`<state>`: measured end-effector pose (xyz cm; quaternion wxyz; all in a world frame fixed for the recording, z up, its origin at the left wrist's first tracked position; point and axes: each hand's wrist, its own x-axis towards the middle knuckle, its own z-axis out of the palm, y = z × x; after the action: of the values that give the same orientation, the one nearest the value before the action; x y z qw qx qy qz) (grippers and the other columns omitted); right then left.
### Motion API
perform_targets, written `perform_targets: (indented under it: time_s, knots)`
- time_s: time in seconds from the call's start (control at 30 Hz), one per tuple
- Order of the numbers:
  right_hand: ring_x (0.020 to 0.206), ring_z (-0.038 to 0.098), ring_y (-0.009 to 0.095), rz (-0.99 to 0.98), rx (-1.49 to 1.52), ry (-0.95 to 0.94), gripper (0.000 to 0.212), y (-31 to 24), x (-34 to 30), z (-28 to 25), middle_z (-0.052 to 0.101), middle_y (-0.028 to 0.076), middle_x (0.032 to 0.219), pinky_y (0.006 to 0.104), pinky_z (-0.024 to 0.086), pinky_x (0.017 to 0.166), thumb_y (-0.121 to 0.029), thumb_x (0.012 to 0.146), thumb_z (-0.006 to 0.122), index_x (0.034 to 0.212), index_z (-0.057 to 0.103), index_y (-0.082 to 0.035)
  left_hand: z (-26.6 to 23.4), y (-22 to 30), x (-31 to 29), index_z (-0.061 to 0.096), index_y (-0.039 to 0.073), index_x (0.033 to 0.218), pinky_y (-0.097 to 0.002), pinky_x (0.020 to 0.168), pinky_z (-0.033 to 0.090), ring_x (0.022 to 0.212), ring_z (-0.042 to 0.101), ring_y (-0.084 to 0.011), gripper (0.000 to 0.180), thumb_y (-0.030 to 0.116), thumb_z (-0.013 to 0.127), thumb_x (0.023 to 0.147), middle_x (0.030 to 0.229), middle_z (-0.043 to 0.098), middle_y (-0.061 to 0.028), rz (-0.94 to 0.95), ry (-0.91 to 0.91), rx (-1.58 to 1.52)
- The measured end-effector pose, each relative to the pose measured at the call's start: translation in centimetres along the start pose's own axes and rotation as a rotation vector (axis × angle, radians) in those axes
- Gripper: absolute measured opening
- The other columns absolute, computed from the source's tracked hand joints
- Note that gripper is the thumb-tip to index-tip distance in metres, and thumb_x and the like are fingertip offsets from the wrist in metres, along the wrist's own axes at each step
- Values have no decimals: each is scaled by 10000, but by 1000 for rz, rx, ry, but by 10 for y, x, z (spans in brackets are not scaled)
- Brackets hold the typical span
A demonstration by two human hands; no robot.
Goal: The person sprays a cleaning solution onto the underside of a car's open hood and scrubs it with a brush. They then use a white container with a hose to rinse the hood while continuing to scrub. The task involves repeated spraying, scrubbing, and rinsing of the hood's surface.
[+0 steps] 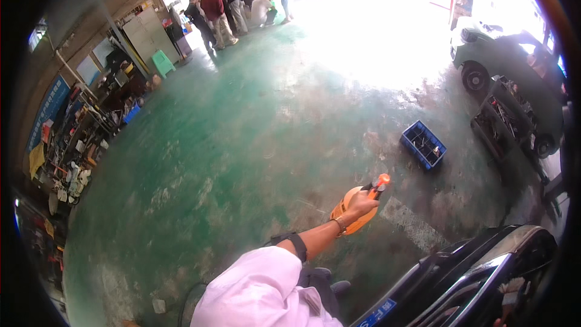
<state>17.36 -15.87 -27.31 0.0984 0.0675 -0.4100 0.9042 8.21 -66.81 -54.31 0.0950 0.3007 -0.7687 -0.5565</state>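
My left hand (362, 204) reaches forward and to the right, its fingers wrapped round the dark neck of an orange spray bottle (363, 225). The bottle's bright orange tip (383, 178) points up beyond my fist. Its rounded body hangs beneath the hand, over the green floor. A watch circles that wrist, and a black band sits above the forearm, just below the pink sleeve (254, 278). My right hand does not show. Beyond the bottle, on the floor to the right, stands a blue crate (431, 162) with dark divided contents that I cannot make out.
A black car (484, 266) takes up the lower right, close to me. Another vehicle (502, 54) stands at the far right beside dark open bins (505, 115). Cluttered shelves (78, 151) line the left wall. Several people (221, 12) gather at the back, near a green stool (163, 62).
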Motion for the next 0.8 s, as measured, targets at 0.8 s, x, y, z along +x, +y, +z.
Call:
perform_targets:
  time_s: [0.8]
  knots:
    - [756,645,143,606,-615,592,440,439,13,-117,629,197,1077,243,536,610,-312,968,451,1284,460,-5,137,-401,182,625,4,968,-281,652,466,716,567,-124,302,-35,672,672,806,618,-14,-465,-65,-40]
